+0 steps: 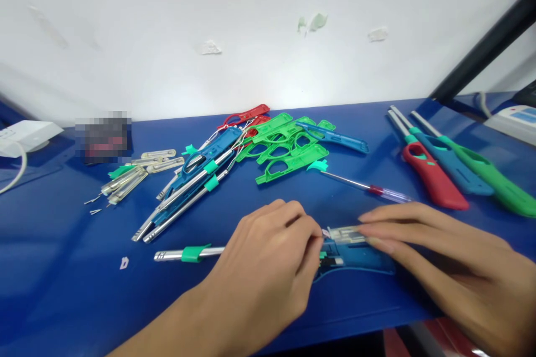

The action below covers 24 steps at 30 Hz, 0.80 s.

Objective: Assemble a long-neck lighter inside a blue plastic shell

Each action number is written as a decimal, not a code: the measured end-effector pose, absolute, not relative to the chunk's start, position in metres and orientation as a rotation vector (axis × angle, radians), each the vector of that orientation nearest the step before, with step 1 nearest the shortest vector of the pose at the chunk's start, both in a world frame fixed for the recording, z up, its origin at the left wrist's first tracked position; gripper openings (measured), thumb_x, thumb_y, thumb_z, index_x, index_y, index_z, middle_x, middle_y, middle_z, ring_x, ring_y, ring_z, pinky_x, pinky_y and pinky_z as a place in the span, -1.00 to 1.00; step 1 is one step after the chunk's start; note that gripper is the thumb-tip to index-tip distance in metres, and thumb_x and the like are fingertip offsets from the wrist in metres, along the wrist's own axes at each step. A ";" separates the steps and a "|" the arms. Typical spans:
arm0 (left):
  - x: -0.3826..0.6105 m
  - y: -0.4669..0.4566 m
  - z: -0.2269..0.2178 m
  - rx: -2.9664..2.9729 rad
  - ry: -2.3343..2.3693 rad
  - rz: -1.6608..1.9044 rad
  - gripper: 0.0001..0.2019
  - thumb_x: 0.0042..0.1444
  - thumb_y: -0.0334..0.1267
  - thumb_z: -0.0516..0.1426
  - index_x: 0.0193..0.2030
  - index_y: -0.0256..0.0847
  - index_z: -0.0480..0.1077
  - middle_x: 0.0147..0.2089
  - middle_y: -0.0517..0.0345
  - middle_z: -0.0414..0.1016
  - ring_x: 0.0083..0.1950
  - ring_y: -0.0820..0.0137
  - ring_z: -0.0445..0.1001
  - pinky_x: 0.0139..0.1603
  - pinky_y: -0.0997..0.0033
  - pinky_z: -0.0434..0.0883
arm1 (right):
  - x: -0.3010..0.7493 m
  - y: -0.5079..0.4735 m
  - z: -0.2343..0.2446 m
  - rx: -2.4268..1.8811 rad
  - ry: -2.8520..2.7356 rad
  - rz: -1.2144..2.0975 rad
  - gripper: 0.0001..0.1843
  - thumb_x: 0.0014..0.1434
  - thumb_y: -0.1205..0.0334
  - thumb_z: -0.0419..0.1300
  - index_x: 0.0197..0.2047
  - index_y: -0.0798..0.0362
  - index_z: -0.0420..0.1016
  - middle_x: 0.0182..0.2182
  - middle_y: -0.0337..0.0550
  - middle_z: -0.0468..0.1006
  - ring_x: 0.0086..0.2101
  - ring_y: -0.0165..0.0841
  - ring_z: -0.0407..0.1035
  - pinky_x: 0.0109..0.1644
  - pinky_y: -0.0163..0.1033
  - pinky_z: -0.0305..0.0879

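A blue lighter half-shell [372, 259] lies open in front of me, with a black and green part showing inside it. Its silver tube [167, 256] with a green collar [193, 254] sticks out to the left, passing behind my left hand [272, 262]. That hand's thumb and forefinger pinch a small pale pinkish piece [325, 232], mostly hidden by the fingers. My right hand [444, 256] holds the end of a clear fuel tank [345, 234] between its fingertips, just over the shell. The two hands meet at the tank's left end.
Behind lie green half-shells [299, 162], blue shells with metal tubes [196, 178], and a screwdriver [385, 193]. Three whole lighters [439, 184] lie at right. Clear tanks [128, 184] and a small white piece [124, 263] are at left. A white wall [251, 78] stands behind.
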State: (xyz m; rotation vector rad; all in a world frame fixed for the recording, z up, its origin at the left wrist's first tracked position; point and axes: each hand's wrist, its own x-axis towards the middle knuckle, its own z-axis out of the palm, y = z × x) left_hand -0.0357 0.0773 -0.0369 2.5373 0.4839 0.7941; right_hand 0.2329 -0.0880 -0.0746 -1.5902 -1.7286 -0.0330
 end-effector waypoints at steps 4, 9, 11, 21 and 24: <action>-0.035 0.077 -0.036 2.506 0.511 0.769 -0.71 0.66 -0.46 0.23 -0.09 -0.21 0.78 -0.15 0.14 0.81 -0.18 0.24 0.80 -0.08 0.19 0.69 | 0.239 -0.097 -0.084 -1.597 -1.724 -0.038 -0.62 0.59 -0.38 0.63 0.19 -0.34 1.01 0.03 -0.07 0.91 0.14 0.25 0.86 0.25 0.32 0.96; -0.037 0.077 -0.036 2.479 0.526 0.742 -0.71 0.64 -0.46 0.22 -0.09 -0.20 0.76 -0.15 0.14 0.81 -0.16 0.24 0.79 -0.09 0.21 0.69 | 0.231 -0.082 -0.071 -1.558 -1.680 0.039 -0.76 0.69 -0.23 0.58 0.15 -0.32 0.99 0.01 -0.11 0.91 0.01 0.13 0.89 0.13 0.20 0.99; -0.037 0.077 -0.036 2.465 0.532 0.733 -0.72 0.63 -0.46 0.23 -0.09 -0.18 0.76 -0.14 0.15 0.81 -0.15 0.24 0.79 -0.09 0.21 0.70 | 0.227 -0.075 -0.064 -1.502 -1.674 0.074 -0.83 0.78 -0.10 0.49 0.11 -0.34 0.95 0.00 -0.20 0.91 -0.09 -0.03 0.88 0.05 0.04 0.98; -0.038 0.076 -0.037 2.434 0.506 0.729 -0.67 0.73 -0.42 0.18 -0.02 -0.20 0.80 -0.07 0.11 0.84 -0.10 0.23 0.82 -0.04 0.22 0.72 | 0.225 -0.070 -0.060 -1.450 -1.713 0.063 -0.77 0.89 -0.04 0.38 0.08 -0.37 0.83 0.03 -0.44 0.89 -0.11 -0.31 0.88 0.04 -0.33 0.89; -0.037 0.078 -0.036 2.429 0.502 0.718 -0.67 0.74 -0.42 0.20 -0.04 -0.18 0.80 -0.09 0.15 0.84 -0.10 0.25 0.81 -0.06 0.23 0.70 | 0.224 -0.068 -0.059 -1.452 -1.719 0.052 -0.75 0.90 -0.05 0.38 0.06 -0.37 0.83 0.02 -0.43 0.89 -0.13 -0.32 0.87 0.03 -0.34 0.89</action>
